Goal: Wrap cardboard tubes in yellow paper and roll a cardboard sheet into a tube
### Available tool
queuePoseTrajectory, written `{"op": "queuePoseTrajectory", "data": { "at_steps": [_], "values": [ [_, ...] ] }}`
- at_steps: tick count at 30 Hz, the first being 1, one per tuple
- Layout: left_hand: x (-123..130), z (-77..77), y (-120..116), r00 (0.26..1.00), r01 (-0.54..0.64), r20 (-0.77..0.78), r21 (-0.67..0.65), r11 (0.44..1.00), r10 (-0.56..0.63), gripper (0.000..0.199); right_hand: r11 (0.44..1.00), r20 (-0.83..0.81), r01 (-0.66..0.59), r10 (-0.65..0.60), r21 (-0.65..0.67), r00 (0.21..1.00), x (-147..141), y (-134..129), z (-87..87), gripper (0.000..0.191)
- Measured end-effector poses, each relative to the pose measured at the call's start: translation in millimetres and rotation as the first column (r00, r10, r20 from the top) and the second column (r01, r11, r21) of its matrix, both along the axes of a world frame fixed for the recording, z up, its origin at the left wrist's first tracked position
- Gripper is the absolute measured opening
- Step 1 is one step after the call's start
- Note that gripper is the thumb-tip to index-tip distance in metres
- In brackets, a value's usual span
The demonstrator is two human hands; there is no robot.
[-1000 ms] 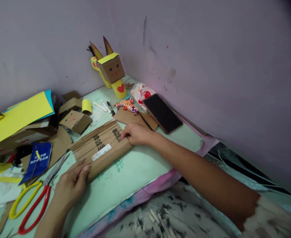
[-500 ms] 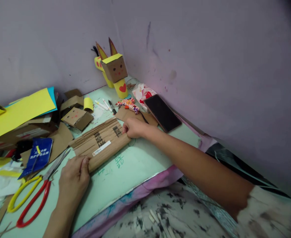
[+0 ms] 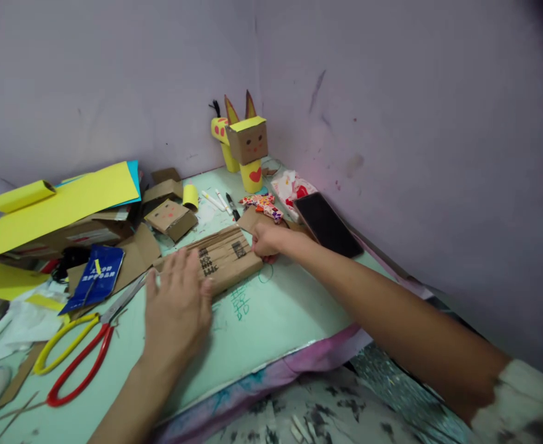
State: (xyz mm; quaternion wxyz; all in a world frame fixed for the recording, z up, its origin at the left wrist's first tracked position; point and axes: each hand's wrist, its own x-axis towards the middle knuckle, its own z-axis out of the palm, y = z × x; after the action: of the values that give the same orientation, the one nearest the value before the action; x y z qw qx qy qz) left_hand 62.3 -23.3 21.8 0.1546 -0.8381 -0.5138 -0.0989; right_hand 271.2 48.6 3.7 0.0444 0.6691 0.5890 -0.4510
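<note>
A creased piece of brown cardboard [image 3: 227,262] with dark printed characters lies on the pale green tabletop, its near edge curled over. My left hand [image 3: 179,296] rests flat across its left end, fingers stretched out and slightly apart, hiding that part. At the opposite end my right hand [image 3: 267,240] has its fingers closed on the cardboard's right edge. Scissors [image 3: 107,320] with one yellow and one red handle lie left of my left hand.
Left stand yellow sheets [image 3: 81,206] on a box, a blue packet [image 3: 98,277] and a small cardboard box with a drawn face [image 3: 172,219]. Behind are several pens [image 3: 218,202] and a yellow animal figure [image 3: 248,145]. A phone [image 3: 329,225] lies beyond my right arm.
My left hand has let go of the near left corner and moved up onto the cardboard, fingers now spread over its white label. My right hand still grips the right end. The view has shifted left.
</note>
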Motion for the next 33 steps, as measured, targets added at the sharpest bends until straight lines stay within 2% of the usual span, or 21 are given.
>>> {"op": "queuePoseTrajectory", "data": {
  "at_steps": [5, 8, 11, 18, 22, 25, 30, 33],
  "values": [
    [33, -12.4, 18, 0.993, 0.067, -0.089, -0.147, 0.987, -0.081, 0.060, 1.000, 0.008, -0.001, 0.001, 0.008, 1.000, -1, -6, 2.8, 0.026],
    [36, -20.0, 29, 0.989, 0.066, -0.113, -0.223, 0.973, -0.093, 0.059, 1.000, 0.024, -0.002, 0.002, 0.021, 1.000, -1, -10, 6.0, 0.026],
    [37, -23.8, 26, 0.989, 0.038, -0.127, -0.249, 0.968, -0.072, 0.058, 0.999, 0.036, -0.004, 0.003, 0.046, 0.999, 0, -14, 9.9, 0.026],
    [43, -23.9, 10, 0.992, -0.017, -0.123, -0.204, 0.979, -0.009, 0.052, 0.993, 0.049, 0.006, -0.012, 0.117, 0.999, -1, -21, 8.4, 0.030],
    [58, -16.8, 13, 0.995, -0.058, -0.091, -0.111, 0.992, 0.048, 0.054, 0.996, 0.026, -0.007, 0.004, 0.091, 1.000, 0, -16, 5.0, 0.029],
    [72, -18.0, 19, 0.995, -0.081, -0.057, -0.066, 0.995, 0.077, 0.055, 0.997, 0.009, -0.021, 0.020, 0.068, 1.000, 2, -13, 3.4, 0.028],
    [81, -30.5, 29, 0.998, -0.047, -0.034, -0.113, 0.992, 0.044, 0.054, 0.999, 0.003, -0.013, 0.013, 0.050, 1.000, 5, -12, -1.4, 0.025],
    [81, -31.4, 28, 0.998, -0.055, -0.025, -0.133, 0.990, 0.052, 0.055, 0.999, 0.006, -0.009, 0.009, 0.046, 1.000, 4, -13, -2.5, 0.026]
  ]
}}
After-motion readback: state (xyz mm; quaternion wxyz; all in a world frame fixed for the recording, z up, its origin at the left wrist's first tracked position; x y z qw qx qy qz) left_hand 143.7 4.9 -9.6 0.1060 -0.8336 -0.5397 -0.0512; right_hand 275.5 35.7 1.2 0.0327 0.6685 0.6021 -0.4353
